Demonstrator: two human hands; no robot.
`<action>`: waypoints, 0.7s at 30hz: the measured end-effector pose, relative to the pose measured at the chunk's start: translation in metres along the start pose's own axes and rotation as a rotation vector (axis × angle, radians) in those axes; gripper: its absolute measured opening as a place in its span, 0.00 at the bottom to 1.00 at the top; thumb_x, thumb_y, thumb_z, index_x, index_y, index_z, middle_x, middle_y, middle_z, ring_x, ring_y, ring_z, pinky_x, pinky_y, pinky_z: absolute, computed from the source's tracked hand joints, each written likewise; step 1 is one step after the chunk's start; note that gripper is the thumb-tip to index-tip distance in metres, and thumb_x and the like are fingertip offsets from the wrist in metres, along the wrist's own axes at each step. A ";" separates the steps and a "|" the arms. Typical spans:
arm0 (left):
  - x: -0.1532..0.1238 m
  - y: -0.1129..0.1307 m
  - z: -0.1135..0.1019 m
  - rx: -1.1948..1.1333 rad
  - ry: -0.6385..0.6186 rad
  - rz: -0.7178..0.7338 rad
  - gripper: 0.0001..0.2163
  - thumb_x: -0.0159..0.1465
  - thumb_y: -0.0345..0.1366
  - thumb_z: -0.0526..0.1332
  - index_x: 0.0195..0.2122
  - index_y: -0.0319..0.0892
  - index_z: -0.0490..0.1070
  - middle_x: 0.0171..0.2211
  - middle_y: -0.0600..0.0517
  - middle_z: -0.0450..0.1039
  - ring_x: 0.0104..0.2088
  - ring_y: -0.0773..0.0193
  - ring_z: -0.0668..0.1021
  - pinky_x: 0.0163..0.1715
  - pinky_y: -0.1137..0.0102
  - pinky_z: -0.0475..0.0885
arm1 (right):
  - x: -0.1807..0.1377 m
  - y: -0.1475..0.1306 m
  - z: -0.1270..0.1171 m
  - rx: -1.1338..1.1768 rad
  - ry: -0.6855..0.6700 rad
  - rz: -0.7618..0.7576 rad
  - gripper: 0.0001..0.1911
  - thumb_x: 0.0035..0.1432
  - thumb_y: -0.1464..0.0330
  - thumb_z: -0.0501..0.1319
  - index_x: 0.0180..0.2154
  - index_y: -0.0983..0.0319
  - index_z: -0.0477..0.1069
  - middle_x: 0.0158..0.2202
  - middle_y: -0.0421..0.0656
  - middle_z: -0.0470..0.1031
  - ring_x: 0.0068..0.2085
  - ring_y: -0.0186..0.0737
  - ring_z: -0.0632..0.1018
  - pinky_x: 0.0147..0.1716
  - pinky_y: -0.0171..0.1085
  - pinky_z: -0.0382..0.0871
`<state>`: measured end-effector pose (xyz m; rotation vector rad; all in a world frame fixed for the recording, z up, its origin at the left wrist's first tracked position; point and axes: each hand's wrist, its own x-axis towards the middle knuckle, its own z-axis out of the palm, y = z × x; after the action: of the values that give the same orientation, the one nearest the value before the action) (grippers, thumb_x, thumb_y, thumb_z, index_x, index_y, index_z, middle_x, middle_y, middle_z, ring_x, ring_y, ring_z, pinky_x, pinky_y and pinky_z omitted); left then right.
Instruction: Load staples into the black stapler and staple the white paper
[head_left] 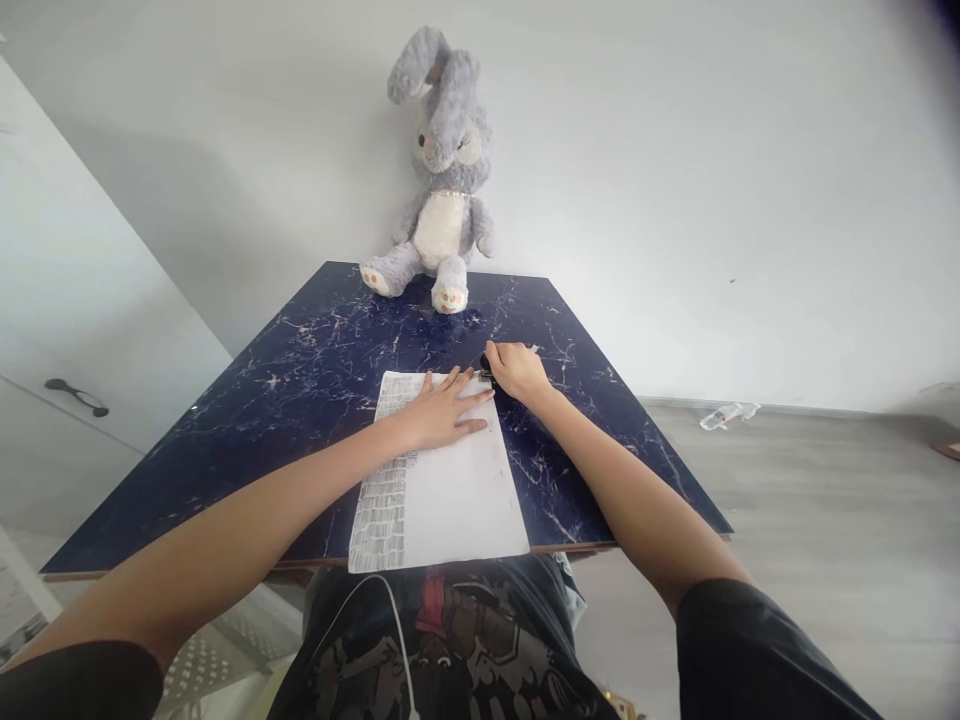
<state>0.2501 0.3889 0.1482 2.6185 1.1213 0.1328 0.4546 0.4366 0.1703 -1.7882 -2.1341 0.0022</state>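
A white sheet of paper (465, 505), perhaps several sheets stacked, lies on the dark blue marbled table. Rows of grey marks run down its left side. My left hand (442, 412) rests flat on the upper part of the paper, fingers spread. At the paper's top right corner, my right hand (519, 370) is closed around a small black stapler (486, 364). The stapler's metal end meets the paper's edge, and most of its body is hidden under my fingers.
A grey plush rabbit (441, 225) sits at the table's back edge, against the wall. The blue table (300, 345) narrows away from me. A white cable (397, 620) hangs over my lap. To the right, a clear plastic item (727, 415) lies on the floor.
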 end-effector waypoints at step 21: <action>0.005 -0.004 0.002 -0.011 0.013 0.027 0.31 0.72 0.62 0.48 0.74 0.62 0.53 0.77 0.53 0.34 0.75 0.36 0.42 0.68 0.31 0.37 | 0.001 -0.003 0.005 -0.112 -0.002 -0.052 0.30 0.77 0.60 0.44 0.35 0.63 0.81 0.38 0.54 0.82 0.40 0.51 0.83 0.42 0.39 0.69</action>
<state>0.2508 0.3951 0.1451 2.6272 1.0860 0.1614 0.4506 0.4376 0.1665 -1.7930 -2.2222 -0.1309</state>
